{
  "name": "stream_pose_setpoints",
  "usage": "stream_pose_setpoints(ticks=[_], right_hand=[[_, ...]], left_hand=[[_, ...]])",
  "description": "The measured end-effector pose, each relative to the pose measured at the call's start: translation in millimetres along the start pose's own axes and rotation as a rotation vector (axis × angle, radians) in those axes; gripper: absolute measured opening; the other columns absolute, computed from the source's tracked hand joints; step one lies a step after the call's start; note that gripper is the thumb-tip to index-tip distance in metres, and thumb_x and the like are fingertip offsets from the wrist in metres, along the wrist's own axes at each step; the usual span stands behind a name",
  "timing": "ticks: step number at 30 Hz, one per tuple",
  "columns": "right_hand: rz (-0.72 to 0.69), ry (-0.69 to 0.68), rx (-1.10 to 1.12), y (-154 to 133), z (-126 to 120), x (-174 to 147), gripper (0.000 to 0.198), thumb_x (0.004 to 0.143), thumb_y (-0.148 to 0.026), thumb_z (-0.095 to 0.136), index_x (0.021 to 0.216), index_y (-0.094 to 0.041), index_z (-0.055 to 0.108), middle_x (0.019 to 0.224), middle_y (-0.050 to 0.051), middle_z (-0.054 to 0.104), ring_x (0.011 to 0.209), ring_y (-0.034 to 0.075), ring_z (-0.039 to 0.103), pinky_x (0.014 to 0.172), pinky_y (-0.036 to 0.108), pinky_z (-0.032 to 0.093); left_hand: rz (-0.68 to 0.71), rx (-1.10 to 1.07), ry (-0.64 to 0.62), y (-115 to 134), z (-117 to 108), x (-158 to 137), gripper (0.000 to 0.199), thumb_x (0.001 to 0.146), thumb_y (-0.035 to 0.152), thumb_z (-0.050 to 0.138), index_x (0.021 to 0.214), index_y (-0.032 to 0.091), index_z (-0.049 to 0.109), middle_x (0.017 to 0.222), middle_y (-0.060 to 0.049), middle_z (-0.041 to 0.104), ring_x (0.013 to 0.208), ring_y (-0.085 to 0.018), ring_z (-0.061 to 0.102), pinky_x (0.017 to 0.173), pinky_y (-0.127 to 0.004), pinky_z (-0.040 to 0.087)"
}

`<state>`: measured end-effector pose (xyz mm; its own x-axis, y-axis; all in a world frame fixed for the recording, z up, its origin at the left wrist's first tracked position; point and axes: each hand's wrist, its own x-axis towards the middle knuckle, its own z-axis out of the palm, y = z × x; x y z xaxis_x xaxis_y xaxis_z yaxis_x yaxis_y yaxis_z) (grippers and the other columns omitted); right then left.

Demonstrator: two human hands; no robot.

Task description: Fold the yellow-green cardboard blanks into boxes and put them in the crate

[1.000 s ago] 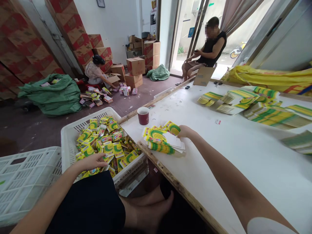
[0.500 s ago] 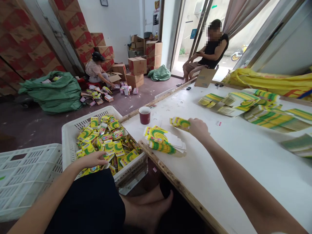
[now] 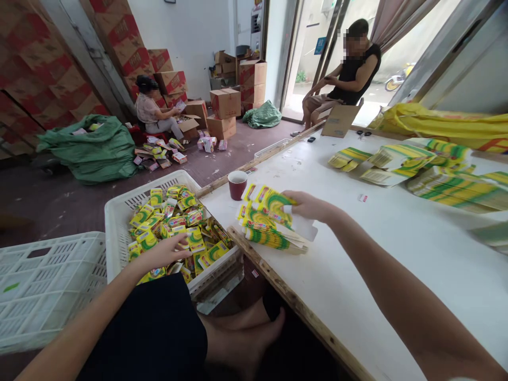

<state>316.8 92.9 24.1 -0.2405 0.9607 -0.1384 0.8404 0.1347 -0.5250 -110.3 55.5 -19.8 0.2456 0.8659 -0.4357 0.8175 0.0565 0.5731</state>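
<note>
My right hand [image 3: 311,206] is closed on the end of a few flat yellow-and-green cartons [image 3: 272,200], fanned out above the table. Just under them lies a stack of similar flat cartons [image 3: 265,237] at the table's near edge, partly covered. My left hand [image 3: 170,250] hovers at the near side of a white plastic crate [image 3: 115,227], fingers stretched and apart, with no carton visible in it. Small yellow-and-green boxes [image 3: 194,238] fill the crate. Whether the left fingertips touch the boxes is hard to see.
A dark red cup [image 3: 237,185] stands beside the stack on the white table [image 3: 357,254]. More flat cartons [image 3: 456,188] lie to the right, near scissors [image 3: 363,133]. A second white crate [image 3: 47,286] is at left. Two people [image 3: 355,69] sit farther off, near cardboard boxes [image 3: 224,103].
My right hand has brought its cartons left and nearer, over the stack, where they now fan out. My left hand has shifted slightly right and up. The seated person by the boxes has straightened up.
</note>
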Motion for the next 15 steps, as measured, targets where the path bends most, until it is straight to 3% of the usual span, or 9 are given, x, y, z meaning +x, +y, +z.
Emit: stream_pose_setpoints(ticks=[4,6,7,8,11,13,15], right_hand=[[-0.035,-0.048,-0.016,-3.2,28.8,10.4,0.034,0.078,-0.021,0.068,0.112,-0.02,0.066,0.113,0.008,0.07,0.104,0.026,0.065,0.089,0.032,0.051],[-0.036,-0.046,-0.022,0.9,31.4,14.4,0.043,0.077,-0.02,0.069,0.12,-0.019,0.062,0.123,0.012,0.065,0.111,0.027,0.062,0.093,0.034,0.049],[-0.039,-0.052,-0.02,2.9,30.3,16.1,0.047,0.077,-0.019,0.069,0.124,-0.019,0.059,0.127,0.012,0.062,0.114,0.026,0.061,0.095,0.033,0.049],[-0.043,-0.065,-0.016,4.3,28.2,17.8,0.05,0.079,-0.019,0.067,0.128,-0.02,0.057,0.131,0.012,0.06,0.116,0.025,0.06,0.096,0.032,0.049],[-0.042,-0.121,-0.004,4.3,21.3,24.2,0.052,0.085,-0.022,0.063,0.136,-0.019,0.05,0.137,0.011,0.058,0.12,0.023,0.059,0.096,0.03,0.049],[-0.028,-0.153,-0.007,0.7,19.5,29.4,0.051,0.089,-0.024,0.058,0.138,-0.017,0.048,0.14,0.013,0.057,0.12,0.023,0.06,0.095,0.029,0.05],[-0.02,-0.177,-0.021,-4.9,20.9,33.1,0.048,0.09,-0.024,0.055,0.137,-0.016,0.049,0.14,0.013,0.058,0.119,0.024,0.061,0.094,0.03,0.051]], left_hand=[[0.13,-0.205,0.227,48.9,32.2,-2.7,0.085,0.063,0.053,0.074,0.133,0.018,0.041,0.14,-0.017,0.052,0.126,-0.033,0.052,0.102,-0.046,0.046],[0.104,-0.499,0.252,78.9,59.0,-9.7,0.08,0.064,0.044,0.078,0.131,0.018,0.042,0.137,-0.017,0.053,0.123,-0.029,0.055,0.1,-0.043,0.048],[0.062,-0.684,0.217,94.2,73.5,-14.8,0.072,0.065,0.042,0.08,0.125,0.017,0.047,0.13,-0.016,0.058,0.115,-0.026,0.06,0.097,-0.04,0.049],[0.044,-0.859,0.1,109.3,87.8,-20.4,0.063,0.068,0.04,0.079,0.119,0.018,0.051,0.123,-0.015,0.062,0.108,-0.024,0.064,0.093,-0.037,0.051],[-0.03,-1.193,-0.337,150.4,121.4,-33.0,0.04,0.071,0.028,0.081,0.103,0.016,0.062,0.113,-0.015,0.067,0.091,-0.018,0.069,0.085,-0.032,0.054],[-0.138,-1.328,-0.418,172.2,132.0,-31.3,0.022,0.077,0.026,0.076,0.089,0.013,0.064,0.102,-0.014,0.068,0.088,-0.017,0.068,0.085,-0.03,0.054],[-0.285,-1.435,-0.343,188.2,133.8,-20.7,0.017,0.084,0.027,0.07,0.083,0.012,0.063,0.092,-0.011,0.066,0.082,-0.014,0.067,0.085,-0.026,0.053]])
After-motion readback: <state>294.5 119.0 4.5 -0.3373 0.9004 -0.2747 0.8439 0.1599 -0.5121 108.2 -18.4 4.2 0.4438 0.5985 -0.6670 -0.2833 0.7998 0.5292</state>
